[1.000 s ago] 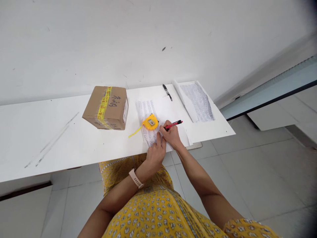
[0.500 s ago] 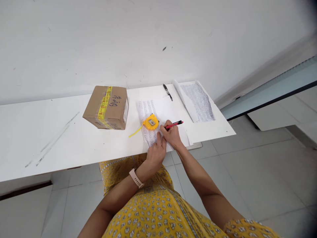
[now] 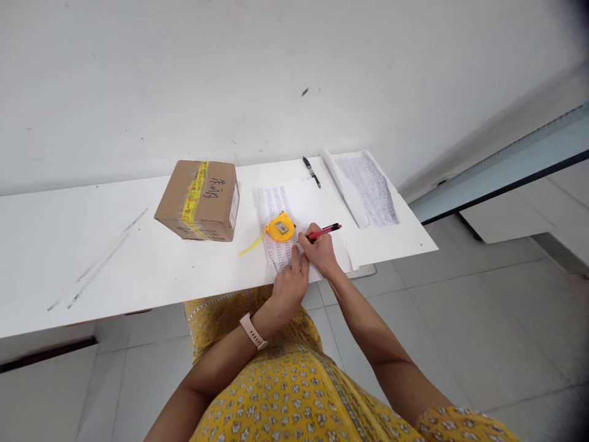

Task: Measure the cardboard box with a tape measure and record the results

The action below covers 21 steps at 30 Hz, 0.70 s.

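Observation:
My right hand [image 3: 318, 252] is closed around a red and black pen [image 3: 326, 231], its tip end down at the paper and hidden by my fingers. Written columns cover the left part of the sheet of paper [image 3: 272, 199] beneath both hands. My left hand [image 3: 291, 283] rests on the sheet's near edge with fingers stretched out, holding nothing. Just beyond my fingers, a yellow tape measure [image 3: 280, 228] lies on the sheet, and a short yellow strip sticks out to its left.
A taped cardboard box [image 3: 196, 199] with handwriting stands left of the paper on the white table [image 3: 115, 245]. Behind the sheet lies a black pen [image 3: 311, 172]. More written paper [image 3: 365, 190] sits at the table's right end. A white wall [image 3: 257, 80] rises behind.
The pen in my right hand has shifted very slightly. My left hand, the tape measure and the box stay in place.

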Available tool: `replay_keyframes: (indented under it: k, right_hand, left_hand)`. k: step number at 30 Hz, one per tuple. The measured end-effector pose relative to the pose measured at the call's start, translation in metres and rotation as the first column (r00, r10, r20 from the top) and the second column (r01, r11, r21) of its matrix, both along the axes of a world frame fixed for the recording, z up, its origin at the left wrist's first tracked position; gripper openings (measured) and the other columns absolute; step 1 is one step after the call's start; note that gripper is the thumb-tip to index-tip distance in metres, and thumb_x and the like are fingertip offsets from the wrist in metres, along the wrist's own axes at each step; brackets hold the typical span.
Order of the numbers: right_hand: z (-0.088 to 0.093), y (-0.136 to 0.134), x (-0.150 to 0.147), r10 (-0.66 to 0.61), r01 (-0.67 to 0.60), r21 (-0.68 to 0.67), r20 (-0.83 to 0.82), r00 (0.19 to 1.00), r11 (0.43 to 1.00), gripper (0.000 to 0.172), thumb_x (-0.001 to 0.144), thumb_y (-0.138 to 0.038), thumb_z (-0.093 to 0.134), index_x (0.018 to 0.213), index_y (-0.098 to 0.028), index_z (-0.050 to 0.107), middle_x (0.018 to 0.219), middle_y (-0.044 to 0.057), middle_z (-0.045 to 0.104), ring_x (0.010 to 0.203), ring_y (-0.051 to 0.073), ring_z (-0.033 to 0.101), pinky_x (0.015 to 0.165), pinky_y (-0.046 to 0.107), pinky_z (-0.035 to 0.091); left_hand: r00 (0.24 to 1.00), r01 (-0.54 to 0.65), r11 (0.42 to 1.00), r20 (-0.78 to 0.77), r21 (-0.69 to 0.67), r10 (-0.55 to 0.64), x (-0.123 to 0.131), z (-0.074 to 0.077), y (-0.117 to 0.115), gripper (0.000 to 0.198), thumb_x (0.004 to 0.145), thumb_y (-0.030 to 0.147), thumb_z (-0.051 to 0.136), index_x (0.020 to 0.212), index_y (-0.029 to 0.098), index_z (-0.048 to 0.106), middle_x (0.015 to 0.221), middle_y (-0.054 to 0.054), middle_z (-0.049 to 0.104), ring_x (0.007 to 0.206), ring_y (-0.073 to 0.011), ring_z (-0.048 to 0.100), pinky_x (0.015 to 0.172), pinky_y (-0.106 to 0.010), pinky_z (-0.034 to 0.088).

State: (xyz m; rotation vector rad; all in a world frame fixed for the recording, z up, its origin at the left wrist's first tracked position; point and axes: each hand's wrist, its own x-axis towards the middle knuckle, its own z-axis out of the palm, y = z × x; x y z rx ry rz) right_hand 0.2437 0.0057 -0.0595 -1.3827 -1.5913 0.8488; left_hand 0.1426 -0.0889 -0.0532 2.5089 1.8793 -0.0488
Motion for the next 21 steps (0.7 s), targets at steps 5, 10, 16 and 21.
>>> replay_keyframes:
  k: [5,10,16,21]
  right_hand:
    - [0.0009,-0.0004,-0.0006,-0.029,0.029,0.014,0.000,1.000,0.999,0.027,0.080,-0.026,0.054,0.062,-0.024,0.034,0.055,-0.007,0.037,0.053,0.012,0.037,0.054,0.027,0.030]
    - [0.0026,-0.0006,-0.0001,-0.011,0.011,0.015,0.016,1.000,1.000,0.026,0.081,-0.026,0.054,0.064,-0.024,0.035,0.055,-0.007,0.037,0.053,0.012,0.038,0.054,0.027,0.030]
    - [0.0021,-0.0016,-0.0016,-0.015,0.015,0.001,-0.010,1.000,1.000,0.028,0.081,-0.025,0.055,0.062,-0.024,0.033,0.055,-0.007,0.035,0.053,0.012,0.036,0.053,0.027,0.029]
    - [-0.0013,0.0010,0.0032,-0.092,0.093,0.078,-0.017,0.996,0.993,0.026,0.086,-0.029,0.054,0.067,-0.024,0.038,0.059,-0.006,0.039,0.056,0.013,0.039,0.056,0.027,0.033]
  left_hand:
    - [1.000,0.009,1.000,-0.024,-0.008,-0.009,0.0004,0.0035,0.0004,0.058,0.093,0.008,0.043,0.151,0.013,0.038,0.155,-0.025,0.035,0.079,-0.0182,0.069,0.061,-0.028,0.060]
    - [0.999,0.009,1.000,-0.031,-0.012,-0.010,0.0003,0.0029,0.0005,0.058,0.093,0.007,0.042,0.151,0.012,0.037,0.154,-0.026,0.035,0.079,-0.0178,0.069,0.061,-0.028,0.060]
    - [0.998,0.024,1.000,-0.059,-0.014,-0.025,0.0003,0.0054,0.0010,0.059,0.093,0.006,0.039,0.151,0.011,0.036,0.155,-0.024,0.035,0.080,-0.0171,0.068,0.062,-0.026,0.059]
    - [1.000,0.005,0.998,0.015,-0.065,-0.004,-0.0013,0.0043,-0.0016,0.060,0.093,0.010,0.043,0.152,0.012,0.033,0.158,-0.026,0.028,0.086,-0.0197,0.068,0.066,-0.030,0.059]
